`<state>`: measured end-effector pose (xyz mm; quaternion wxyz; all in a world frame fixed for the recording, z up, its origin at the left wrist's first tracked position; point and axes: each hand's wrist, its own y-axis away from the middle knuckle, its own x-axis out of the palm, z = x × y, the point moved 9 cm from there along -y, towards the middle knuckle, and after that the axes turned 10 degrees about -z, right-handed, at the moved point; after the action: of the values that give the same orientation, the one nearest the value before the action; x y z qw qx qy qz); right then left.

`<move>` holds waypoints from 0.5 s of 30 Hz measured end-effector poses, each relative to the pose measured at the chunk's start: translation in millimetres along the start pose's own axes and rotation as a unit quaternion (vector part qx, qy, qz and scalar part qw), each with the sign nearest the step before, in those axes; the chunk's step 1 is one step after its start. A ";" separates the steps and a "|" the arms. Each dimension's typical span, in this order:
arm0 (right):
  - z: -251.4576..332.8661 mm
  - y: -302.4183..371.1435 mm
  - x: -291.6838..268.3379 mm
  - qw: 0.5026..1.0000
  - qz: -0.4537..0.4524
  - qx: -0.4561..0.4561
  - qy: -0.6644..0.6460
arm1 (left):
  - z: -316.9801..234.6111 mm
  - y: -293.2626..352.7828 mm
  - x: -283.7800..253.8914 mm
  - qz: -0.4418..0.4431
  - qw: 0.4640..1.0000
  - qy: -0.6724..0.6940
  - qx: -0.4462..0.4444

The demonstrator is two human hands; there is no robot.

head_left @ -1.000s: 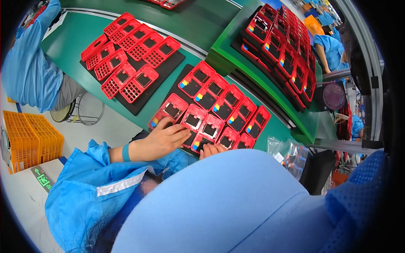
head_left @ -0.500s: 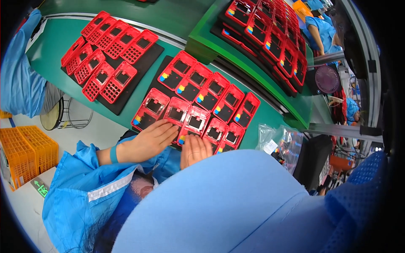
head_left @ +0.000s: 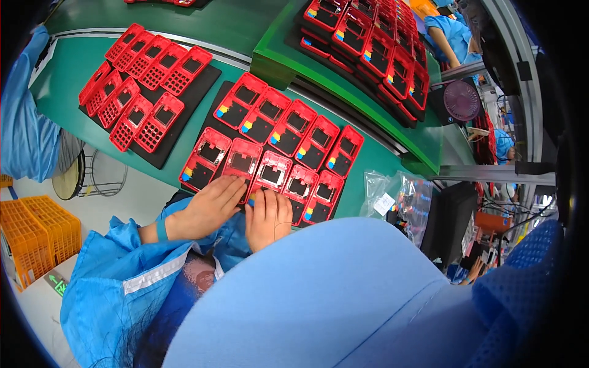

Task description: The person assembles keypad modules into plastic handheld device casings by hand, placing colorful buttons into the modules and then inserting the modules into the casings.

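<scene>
Two rows of red phone housings lie on a black foam sheet (head_left: pixel 208 122) in front of me. My left hand (head_left: pixel 211 205) lies with its fingers stretched out over the lower part of the second housing (head_left: pixel 242 161) in the near row. Close beside it, my right hand (head_left: pixel 269 219) rests its slightly bent fingertips on the lower ends of the second and third housings (head_left: pixel 271 172). A bit of coloured sticker shows by those fingertips. Both hands appear to hold nothing; what lies under the fingers is hidden.
More red housings with keypad holes (head_left: pixel 158 121) lie on another black sheet at left. A green raised shelf (head_left: pixel 270 52) carries stacked red housings (head_left: pixel 374 46). Clear plastic bags (head_left: pixel 408 199), a small fan (head_left: pixel 461 101) and orange crates (head_left: pixel 43 236) surround the bench. A co-worker's blue sleeve (head_left: pixel 27 129) is at far left.
The whole view has shifted slightly, so the bench things sit further left. My right hand's fingertips have moved up and left, nearer the second housing. My left hand stays over that housing.
</scene>
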<state>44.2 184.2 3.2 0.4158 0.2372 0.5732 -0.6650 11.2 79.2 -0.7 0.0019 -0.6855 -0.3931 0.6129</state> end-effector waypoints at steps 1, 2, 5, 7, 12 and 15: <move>-4.1 0.1 -5.8 1.000 -0.001 -0.002 -0.001 | 0.6 0.4 -0.4 -0.003 1.000 -0.003 -0.003; -10.0 -1.3 -19.8 0.999 -0.038 -0.014 -0.006 | 3.0 0.9 0.7 -0.005 1.000 -0.007 -0.004; -36.4 14.7 -36.2 0.994 -0.102 -0.029 0.031 | -1.9 2.6 4.9 -0.001 1.000 -0.012 0.014; -50.5 22.3 -30.0 0.990 -0.108 -0.022 0.088 | -3.5 0.3 6.3 -0.003 1.000 -0.017 0.017; -43.1 11.9 -31.5 0.997 -0.068 -0.022 0.040 | -0.9 -0.3 6.1 0.003 1.000 -0.006 0.000; -44.7 10.9 -32.0 0.998 -0.057 0.011 -0.001 | -6.3 -14.1 -8.4 -0.006 1.000 0.018 -0.016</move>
<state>63.4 236.2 12.1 0.3754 0.2079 0.5777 -0.6943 9.5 87.5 14.8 0.0020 -0.6941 -0.4070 0.5937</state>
